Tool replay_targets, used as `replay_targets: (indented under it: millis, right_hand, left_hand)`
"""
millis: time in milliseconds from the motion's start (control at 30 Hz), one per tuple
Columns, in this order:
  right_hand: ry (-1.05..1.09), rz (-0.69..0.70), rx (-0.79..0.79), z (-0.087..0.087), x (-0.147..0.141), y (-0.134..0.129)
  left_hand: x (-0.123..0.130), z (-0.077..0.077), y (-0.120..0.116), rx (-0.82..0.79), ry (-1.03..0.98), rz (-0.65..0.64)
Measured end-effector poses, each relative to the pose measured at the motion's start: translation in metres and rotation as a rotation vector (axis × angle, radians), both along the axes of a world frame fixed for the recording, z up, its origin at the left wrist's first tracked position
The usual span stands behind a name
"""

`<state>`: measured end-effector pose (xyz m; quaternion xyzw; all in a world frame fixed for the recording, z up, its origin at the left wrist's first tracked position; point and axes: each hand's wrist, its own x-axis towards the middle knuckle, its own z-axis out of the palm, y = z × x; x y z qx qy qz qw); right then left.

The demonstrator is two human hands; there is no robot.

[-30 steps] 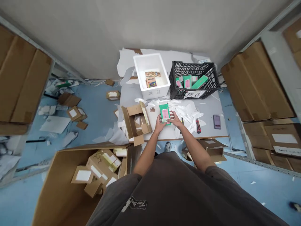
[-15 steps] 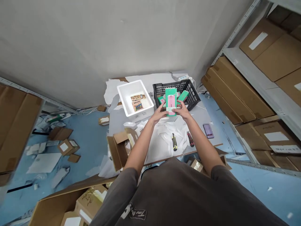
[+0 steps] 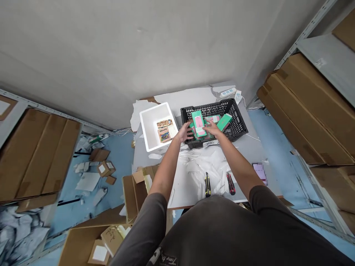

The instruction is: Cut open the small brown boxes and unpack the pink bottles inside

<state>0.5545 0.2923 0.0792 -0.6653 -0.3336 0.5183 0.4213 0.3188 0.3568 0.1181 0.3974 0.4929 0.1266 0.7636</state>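
A green box with a pink front (image 3: 198, 123) lies tilted in the black crate (image 3: 241, 127), on top of other green and pink boxes (image 3: 224, 121). My right hand (image 3: 212, 128) has its fingertips on the box's right edge. At the crate's left front is my left hand (image 3: 184, 133), fingers spread, beside the box and apart from it. To the left stands a white bin (image 3: 148, 127) with small printed packs (image 3: 164, 134) inside.
Crumpled white plastic (image 3: 194, 164), a yellow-black cutter (image 3: 208, 184) and a red-black cutter (image 3: 230, 183) lie near the table's front edge. A phone (image 3: 259, 171) is at the right. Cartons (image 3: 133, 195) stand at the left; shelves flank both sides.
The green and pink box has gone down from in front of the crate into it. My left hand has come off the box. The view has shifted.
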Motion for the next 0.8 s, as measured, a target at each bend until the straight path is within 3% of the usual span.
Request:
replay_targets:
  millis: [100, 200, 333, 467, 600, 700, 800]
  right_hand:
    - [-0.064, -0.004, 0.003, -0.003, 0.005, -0.014]
    - [-0.019, 0.016, 0.029, 0.005, 0.001, -0.041]
    - [0.044, 0.088, 0.123, 0.021, -0.037, -0.090]
    - [0.074, 0.289, 0.155, 0.020, -0.121, -0.147]
    - [0.041, 0.548, 0.187, 0.002, -0.237, -0.209]
    - [-0.071, 0.712, 0.197, -0.013, -0.320, -0.256]
    - [-0.301, 0.769, 0.162, -0.026, -0.382, -0.298]
  left_hand:
    - [-0.016, -0.001, -0.006, 0.048, 0.008, 0.034]
    - [-0.044, 0.003, -0.025, 0.089, -0.048, 0.067]
    - [-0.109, 0.010, -0.085, 0.162, -0.161, 0.159]
    - [-0.218, 0.004, -0.180, 0.325, -0.107, 0.279]
    - [-0.343, -0.024, -0.279, 0.609, 0.250, 0.305]
    - [-0.407, -0.053, -0.339, 0.751, 0.578, 0.088]
    - [-0.429, -0.076, -0.384, 0.760, 0.841, -0.200]
